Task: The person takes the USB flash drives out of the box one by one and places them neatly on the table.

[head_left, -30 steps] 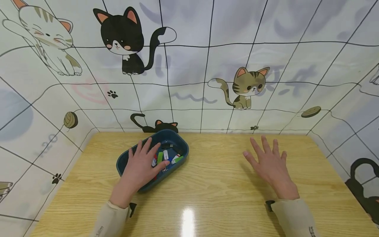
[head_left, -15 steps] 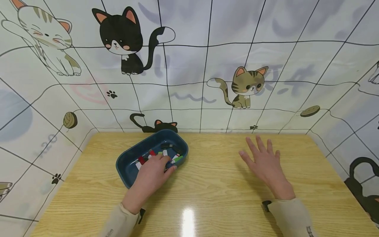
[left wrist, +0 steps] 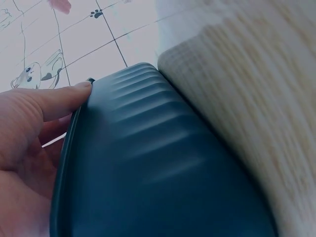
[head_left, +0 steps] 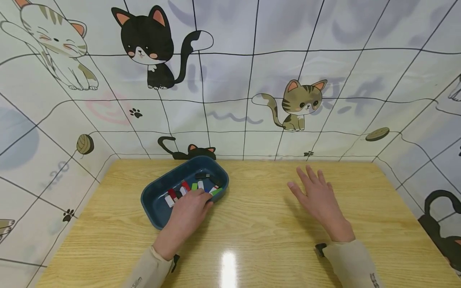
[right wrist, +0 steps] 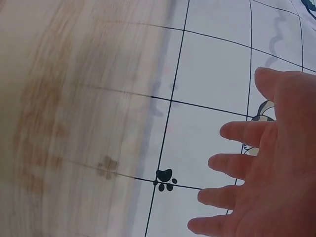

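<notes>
At the near edge, both pale sleeves (head_left: 148,270) are seen reaching in, and here is the change: the left hand (head_left: 189,212), no longer spread above the blue tub (head_left: 155,208), is brought down, its fingers now bent over the near wall and dipped inside. With that, the work is carried in among the USB sticks (head_left: 169,201), and those at the tub's left end are uncovered. The left thumb is seen at the rim in the left wrist view; whether a stick is pinched, or only the rim touched, cannot be told, as the fingertips are hidden.

The right hand (head_left: 317,200) is shifted only slightly inward; it is held out to the right with fingers spread, and nothing is gripped. The hands are kept well apart, both forearms slanted inward across the counter (head_left: 266,240).

Farther in, the tub is set aslant, left of middle. A green stick (head_left: 217,192) is seen just beside the left hand's fingers; a black stick (head_left: 202,176) is left near the far wall. Beyond, the cat-print sheet (head_left: 230,88) is hung.
</notes>
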Action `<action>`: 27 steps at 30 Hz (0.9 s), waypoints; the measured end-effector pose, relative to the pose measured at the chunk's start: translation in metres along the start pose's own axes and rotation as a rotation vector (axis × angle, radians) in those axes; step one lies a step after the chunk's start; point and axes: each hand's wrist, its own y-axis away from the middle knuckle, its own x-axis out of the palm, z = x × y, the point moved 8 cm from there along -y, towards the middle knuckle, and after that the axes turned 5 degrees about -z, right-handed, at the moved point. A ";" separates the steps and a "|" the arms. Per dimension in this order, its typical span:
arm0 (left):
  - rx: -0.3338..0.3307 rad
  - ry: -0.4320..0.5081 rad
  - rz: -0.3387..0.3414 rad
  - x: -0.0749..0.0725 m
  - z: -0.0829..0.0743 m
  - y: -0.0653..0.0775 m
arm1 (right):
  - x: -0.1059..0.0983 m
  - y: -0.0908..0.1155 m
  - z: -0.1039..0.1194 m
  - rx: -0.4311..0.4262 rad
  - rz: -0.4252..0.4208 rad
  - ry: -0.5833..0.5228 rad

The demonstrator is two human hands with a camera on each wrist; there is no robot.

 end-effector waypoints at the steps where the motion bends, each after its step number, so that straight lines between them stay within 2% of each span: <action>1: 0.003 0.002 -0.003 0.000 -0.001 0.000 | 0.000 0.000 0.000 0.002 0.001 -0.005; 7: 0.047 0.042 -0.012 0.001 -0.011 0.000 | 0.000 0.001 -0.001 0.006 0.010 -0.027; 17: 0.193 0.068 -0.020 0.008 -0.049 0.007 | 0.004 0.004 0.005 0.008 0.050 -0.138; 22: 0.247 0.104 -0.010 0.014 -0.066 0.013 | 0.010 0.006 0.015 -0.004 0.040 -0.191; 27: 0.273 0.119 0.006 0.017 -0.077 0.016 | 0.022 0.008 0.029 -0.013 0.028 -0.228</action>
